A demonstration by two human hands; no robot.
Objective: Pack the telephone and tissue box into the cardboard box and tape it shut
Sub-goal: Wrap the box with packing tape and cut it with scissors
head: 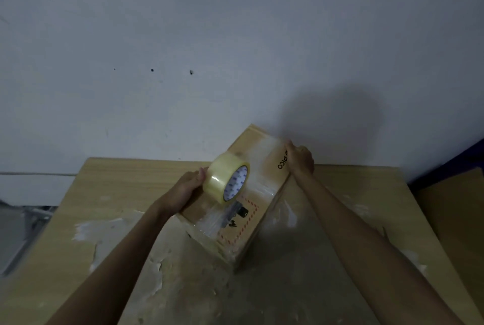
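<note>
A closed cardboard box (pixel 258 195) marked PICO lies at an angle on the wooden table (pixel 110 193), its flaps down. My left hand (pixel 187 188) holds a roll of clear packing tape (pixel 227 180) over the box's left side. A strip of tape runs from the roll down across the lid to the near end. At the far right edge of the box, my right hand (pixel 301 159) presses down on the cardboard and the tape there. The telephone and the tissue box are not visible.
The tabletop is worn, with peeling white patches (pixel 157 259) in front of the box. A white wall (pixel 183 62) rises right behind the table. A brown cardboard sheet (pixel 455 214) stands at the right, and a grey floor area shows at the left.
</note>
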